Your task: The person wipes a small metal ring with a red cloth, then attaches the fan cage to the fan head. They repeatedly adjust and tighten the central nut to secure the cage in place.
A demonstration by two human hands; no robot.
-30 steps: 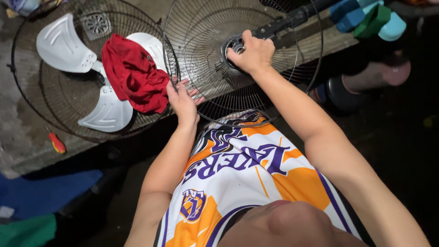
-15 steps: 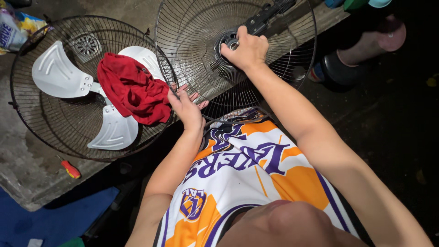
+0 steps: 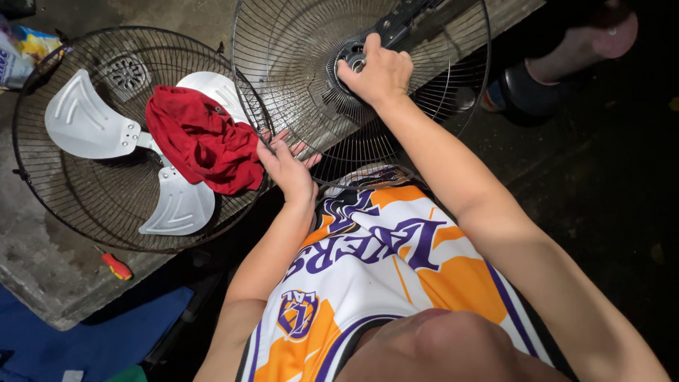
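right hand (image 3: pixel 378 71) is clamped around the hub in the middle of the fan guard (image 3: pixel 297 64) propped on the concrete ledge (image 3: pixel 42 283), left hand (image 3: pixel 290 170) spread flat steadying its rim, so i'd keep that rim pinned while twisting, and watch the red rag (image 3: pixel 201 145) and loose blade (image 3: pixel 92 127) in the other guard (image 3: pixel 42 191) crowding the left side

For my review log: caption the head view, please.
Right hand at round wire fan guard's hub, left hand on its rim.
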